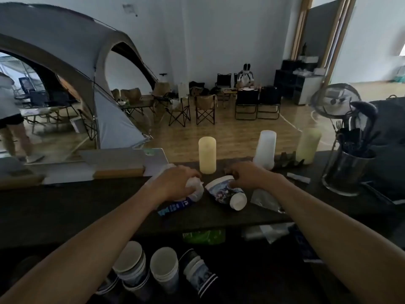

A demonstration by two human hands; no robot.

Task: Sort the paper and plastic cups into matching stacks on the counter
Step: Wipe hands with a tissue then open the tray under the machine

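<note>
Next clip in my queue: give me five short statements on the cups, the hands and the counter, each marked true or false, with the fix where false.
1. Three tall cup stacks stand upright along the far edge of the counter: a yellowish stack, a white stack and a greenish stack. True.
2. The printed paper cup stands upright. False: it lies on its side.
3. The right hand is on that printed cup. True.
4. The left hand is empty. False: its grip is around something white, too blurred to name.
5. The metal holder at the right is full of cups. False: it holds dark utensils.
</note>
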